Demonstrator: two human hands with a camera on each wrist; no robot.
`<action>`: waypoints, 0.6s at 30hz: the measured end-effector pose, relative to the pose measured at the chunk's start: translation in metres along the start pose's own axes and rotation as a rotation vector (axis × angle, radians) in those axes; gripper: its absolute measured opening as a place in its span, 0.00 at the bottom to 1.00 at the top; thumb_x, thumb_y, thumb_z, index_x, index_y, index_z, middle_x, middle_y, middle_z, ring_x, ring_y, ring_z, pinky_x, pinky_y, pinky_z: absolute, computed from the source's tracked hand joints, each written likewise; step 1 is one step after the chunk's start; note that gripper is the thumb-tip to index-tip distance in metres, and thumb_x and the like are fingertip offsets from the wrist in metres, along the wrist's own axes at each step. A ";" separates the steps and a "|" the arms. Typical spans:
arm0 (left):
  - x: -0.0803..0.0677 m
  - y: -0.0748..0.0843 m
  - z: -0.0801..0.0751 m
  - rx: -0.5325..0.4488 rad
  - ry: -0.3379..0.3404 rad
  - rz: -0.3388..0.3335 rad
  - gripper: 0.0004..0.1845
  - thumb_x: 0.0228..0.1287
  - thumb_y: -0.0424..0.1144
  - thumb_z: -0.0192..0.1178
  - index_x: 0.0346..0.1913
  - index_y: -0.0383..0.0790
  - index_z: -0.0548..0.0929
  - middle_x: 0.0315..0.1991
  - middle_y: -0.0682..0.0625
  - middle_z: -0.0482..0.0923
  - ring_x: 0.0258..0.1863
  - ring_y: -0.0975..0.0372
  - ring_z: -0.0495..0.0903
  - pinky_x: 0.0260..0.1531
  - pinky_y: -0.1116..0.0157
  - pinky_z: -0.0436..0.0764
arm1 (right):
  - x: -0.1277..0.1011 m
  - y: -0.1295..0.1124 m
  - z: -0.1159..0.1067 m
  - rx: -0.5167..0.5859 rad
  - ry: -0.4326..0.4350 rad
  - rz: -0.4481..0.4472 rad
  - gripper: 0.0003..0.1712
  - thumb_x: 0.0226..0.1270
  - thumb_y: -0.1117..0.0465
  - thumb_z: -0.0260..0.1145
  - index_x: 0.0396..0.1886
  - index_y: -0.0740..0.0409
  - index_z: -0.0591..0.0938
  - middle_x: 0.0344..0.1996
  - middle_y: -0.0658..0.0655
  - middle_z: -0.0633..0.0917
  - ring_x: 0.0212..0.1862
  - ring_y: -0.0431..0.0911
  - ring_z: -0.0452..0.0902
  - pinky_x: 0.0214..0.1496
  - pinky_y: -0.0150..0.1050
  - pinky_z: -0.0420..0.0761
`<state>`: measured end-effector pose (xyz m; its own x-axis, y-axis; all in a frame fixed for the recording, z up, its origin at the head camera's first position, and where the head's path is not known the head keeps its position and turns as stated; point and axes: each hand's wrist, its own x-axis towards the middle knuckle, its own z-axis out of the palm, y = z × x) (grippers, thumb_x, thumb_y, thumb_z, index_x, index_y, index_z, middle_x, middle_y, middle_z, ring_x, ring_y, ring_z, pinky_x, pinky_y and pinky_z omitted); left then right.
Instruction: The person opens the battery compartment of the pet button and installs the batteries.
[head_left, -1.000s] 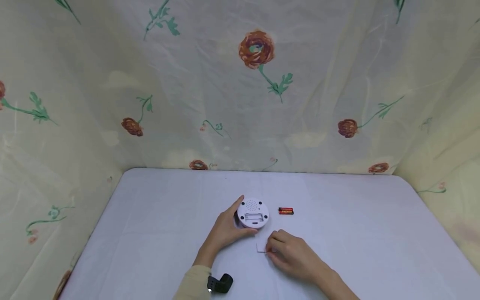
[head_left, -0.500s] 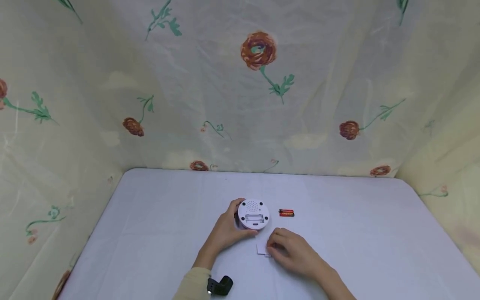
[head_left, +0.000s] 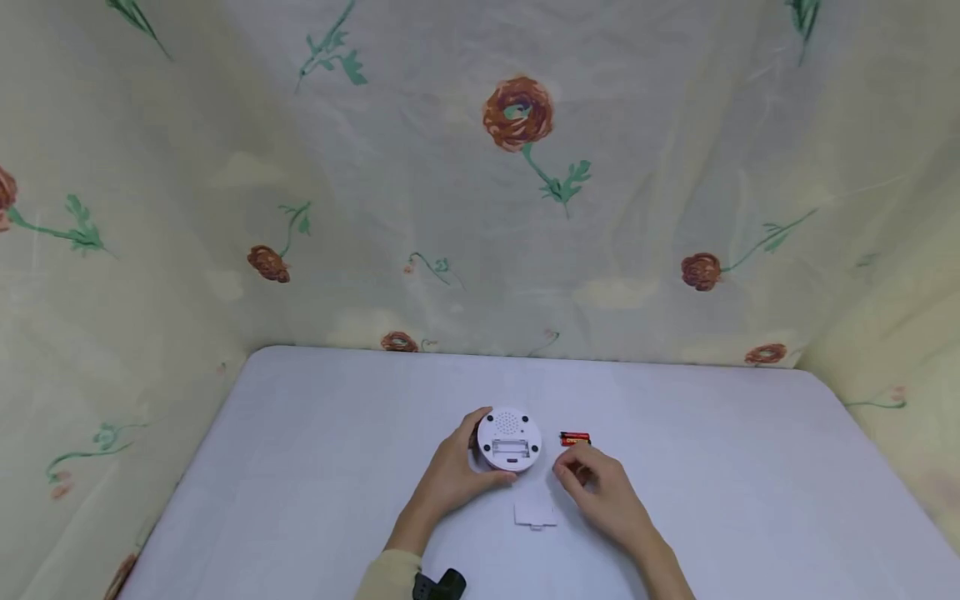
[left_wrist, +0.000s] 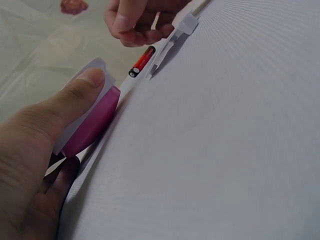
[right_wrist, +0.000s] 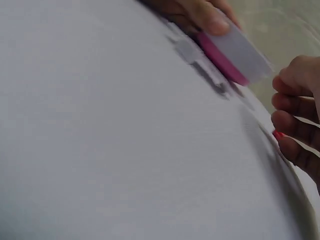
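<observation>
Nearest: small flat white plastic battery cover [head_left: 534, 513] lying loose on pale grey tabletop [head_left: 300, 467], between both wrists. Just beyond, left hand [head_left: 455, 473] gripping round white-and-pink plastic device [head_left: 509, 437], fingers and thumb wrapped round its rim, back side up, battery bay open and empty. To the right, right hand [head_left: 600, 492] with fingers loosely curled, grasping nothing, tips almost at red-and-black cylindrical battery [head_left: 574, 438] lying just right of device. Floral cream cloth backdrop [head_left: 480, 192] behind. Step judged: reaching for battery, cover already off. Next: pinch battery, lift, align polarity, seat in bay, then refit cover.
</observation>
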<state>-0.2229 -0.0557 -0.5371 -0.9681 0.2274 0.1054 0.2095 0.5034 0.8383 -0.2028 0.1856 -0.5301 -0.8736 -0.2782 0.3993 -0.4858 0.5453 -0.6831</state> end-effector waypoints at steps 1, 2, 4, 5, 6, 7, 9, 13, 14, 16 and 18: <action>0.001 0.001 0.001 0.001 0.004 -0.001 0.54 0.40 0.58 0.74 0.71 0.55 0.57 0.67 0.50 0.67 0.64 0.56 0.71 0.62 0.54 0.71 | 0.001 0.004 -0.003 0.001 0.034 -0.007 0.09 0.61 0.66 0.66 0.32 0.45 0.80 0.28 0.41 0.79 0.30 0.33 0.73 0.31 0.27 0.75; 0.002 0.002 0.001 0.002 0.007 0.000 0.54 0.40 0.57 0.75 0.71 0.55 0.57 0.67 0.50 0.68 0.63 0.56 0.71 0.62 0.54 0.71 | 0.002 0.008 -0.006 0.000 0.070 -0.017 0.09 0.61 0.66 0.66 0.32 0.46 0.80 0.28 0.42 0.79 0.30 0.33 0.73 0.32 0.26 0.75; 0.002 0.002 0.001 0.006 0.010 0.004 0.54 0.40 0.56 0.75 0.72 0.55 0.57 0.66 0.49 0.68 0.62 0.57 0.72 0.61 0.54 0.72 | 0.002 0.016 -0.011 -0.018 0.138 -0.045 0.08 0.60 0.68 0.66 0.32 0.49 0.81 0.28 0.44 0.80 0.31 0.33 0.73 0.33 0.25 0.74; 0.000 0.001 0.001 0.011 0.013 0.011 0.54 0.40 0.56 0.75 0.72 0.55 0.57 0.66 0.49 0.69 0.61 0.56 0.72 0.61 0.54 0.72 | 0.002 0.019 -0.012 -0.030 0.164 -0.045 0.08 0.60 0.68 0.66 0.33 0.50 0.81 0.28 0.44 0.80 0.32 0.33 0.73 0.34 0.24 0.74; -0.001 0.001 0.001 0.016 0.015 0.018 0.54 0.40 0.56 0.75 0.72 0.55 0.57 0.65 0.49 0.69 0.61 0.56 0.72 0.61 0.54 0.71 | 0.002 0.022 -0.013 -0.045 0.185 -0.042 0.08 0.60 0.68 0.66 0.33 0.51 0.81 0.29 0.45 0.80 0.32 0.33 0.73 0.35 0.24 0.74; -0.001 0.001 0.000 0.020 0.018 0.021 0.54 0.40 0.56 0.75 0.72 0.56 0.56 0.65 0.49 0.69 0.62 0.57 0.72 0.62 0.54 0.71 | 0.003 0.025 -0.015 -0.050 0.199 -0.026 0.07 0.60 0.69 0.66 0.33 0.52 0.81 0.29 0.45 0.80 0.33 0.32 0.73 0.36 0.24 0.73; -0.001 0.000 -0.001 0.027 0.028 0.039 0.54 0.41 0.56 0.74 0.72 0.55 0.56 0.65 0.48 0.69 0.62 0.56 0.71 0.62 0.53 0.71 | 0.005 0.031 -0.018 -0.078 0.211 0.016 0.07 0.59 0.68 0.67 0.35 0.53 0.81 0.31 0.45 0.80 0.34 0.32 0.72 0.37 0.24 0.73; -0.001 0.000 -0.001 0.028 0.035 0.033 0.53 0.42 0.55 0.74 0.72 0.56 0.56 0.66 0.49 0.68 0.62 0.57 0.71 0.62 0.54 0.71 | 0.008 0.040 -0.024 -0.098 0.166 0.129 0.09 0.58 0.65 0.68 0.38 0.52 0.80 0.34 0.45 0.79 0.36 0.33 0.72 0.37 0.24 0.73; -0.001 0.000 -0.001 0.026 0.032 0.029 0.53 0.41 0.56 0.74 0.72 0.57 0.56 0.66 0.49 0.68 0.62 0.58 0.72 0.61 0.55 0.72 | 0.009 0.042 -0.026 -0.105 0.152 0.148 0.10 0.58 0.64 0.69 0.39 0.52 0.80 0.35 0.45 0.78 0.36 0.34 0.72 0.37 0.25 0.73; 0.000 0.000 0.000 0.018 0.024 0.018 0.53 0.41 0.56 0.74 0.72 0.57 0.56 0.66 0.50 0.68 0.61 0.59 0.72 0.61 0.56 0.72 | 0.010 0.043 -0.029 -0.111 0.129 0.171 0.11 0.58 0.63 0.70 0.40 0.52 0.81 0.36 0.46 0.78 0.36 0.36 0.72 0.36 0.26 0.74; 0.000 0.000 0.001 0.011 0.019 0.011 0.54 0.41 0.56 0.74 0.72 0.57 0.56 0.66 0.50 0.68 0.61 0.59 0.72 0.62 0.56 0.72 | 0.010 0.044 -0.031 -0.117 0.111 0.178 0.12 0.57 0.63 0.70 0.41 0.52 0.81 0.35 0.48 0.78 0.36 0.38 0.71 0.35 0.27 0.73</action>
<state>-0.2226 -0.0545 -0.5376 -0.9681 0.2173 0.1244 0.2213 0.5100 0.8312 -0.2316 0.2315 -0.5369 -0.9335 -0.0842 0.3487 -0.3125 0.6680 -0.6754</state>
